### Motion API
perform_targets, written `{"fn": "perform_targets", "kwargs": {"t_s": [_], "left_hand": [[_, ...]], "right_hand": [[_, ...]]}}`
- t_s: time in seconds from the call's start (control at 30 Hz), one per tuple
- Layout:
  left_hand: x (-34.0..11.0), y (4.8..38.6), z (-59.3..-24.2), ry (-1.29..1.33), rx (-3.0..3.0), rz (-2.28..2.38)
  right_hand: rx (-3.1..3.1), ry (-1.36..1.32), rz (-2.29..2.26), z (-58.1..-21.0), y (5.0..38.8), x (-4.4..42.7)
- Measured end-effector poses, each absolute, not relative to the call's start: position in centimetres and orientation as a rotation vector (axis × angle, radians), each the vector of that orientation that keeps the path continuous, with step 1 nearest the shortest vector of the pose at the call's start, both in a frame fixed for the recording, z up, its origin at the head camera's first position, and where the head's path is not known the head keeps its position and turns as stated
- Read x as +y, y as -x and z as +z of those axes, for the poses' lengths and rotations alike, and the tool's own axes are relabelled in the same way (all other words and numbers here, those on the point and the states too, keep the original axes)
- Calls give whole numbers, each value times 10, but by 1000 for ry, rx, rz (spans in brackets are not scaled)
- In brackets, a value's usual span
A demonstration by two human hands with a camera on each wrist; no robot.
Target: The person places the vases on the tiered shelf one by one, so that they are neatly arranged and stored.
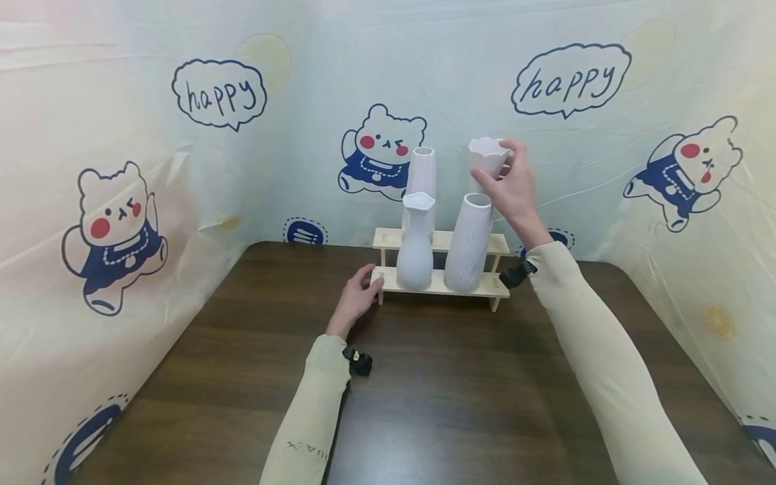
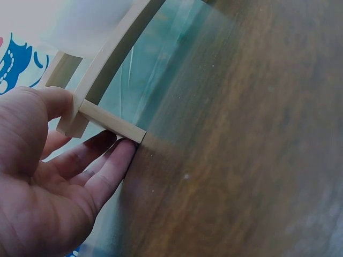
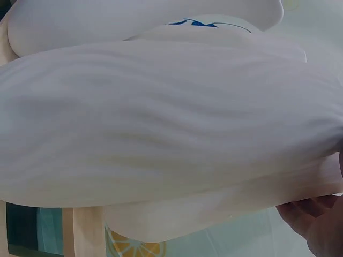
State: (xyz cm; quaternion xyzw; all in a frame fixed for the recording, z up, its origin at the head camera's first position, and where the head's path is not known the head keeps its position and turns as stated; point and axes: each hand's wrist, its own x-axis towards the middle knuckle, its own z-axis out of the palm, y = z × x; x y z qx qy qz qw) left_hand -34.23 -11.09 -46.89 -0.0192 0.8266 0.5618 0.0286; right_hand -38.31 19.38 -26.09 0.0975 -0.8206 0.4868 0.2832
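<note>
A two-step pale wooden stand [image 1: 442, 240] holds several white vases. My left hand [image 1: 354, 300] grips the left end of its lower step; in the left wrist view the thumb is on the step and the fingers curl near a leg [image 2: 115, 123]. My right hand [image 1: 512, 188] holds a white vase with a scalloped rim [image 1: 487, 158] near its top, at the back right. The lower part of that vase hides behind a tapered, grooved vase [image 1: 468, 246] on the lower step. Left of this one stands a round-bellied vase [image 1: 415, 256], with a tall slim vase [image 1: 422, 172] behind it.
The stand is near the back edge of a dark wooden table [image 1: 424, 391]. Behind and beside the table hangs a pale printed sheet [image 1: 291, 148] with cartoon bears. Small black cameras [image 1: 360, 364] are strapped to both wrists.
</note>
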Motion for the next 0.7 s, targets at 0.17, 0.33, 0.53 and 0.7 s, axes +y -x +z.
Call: {"fn": "perform_targets", "kwargs": {"t_s": [0.17,0.33,0.53,0.7], "left_hand": [[-111,342,-470,56,2549,1731],[-111,342,-470,54,2550,1736],[-111,343,-470,55,2553,1732],[-110,342,-469,59,2574,1718]], "right_hand": [[-2215,-261,1305,-262,385,192],[-2230,-270,1314,-261,386,192],[-2294,-253,1323,-256,386,189],[-2313,-256,1362,-253,387,186]]}}
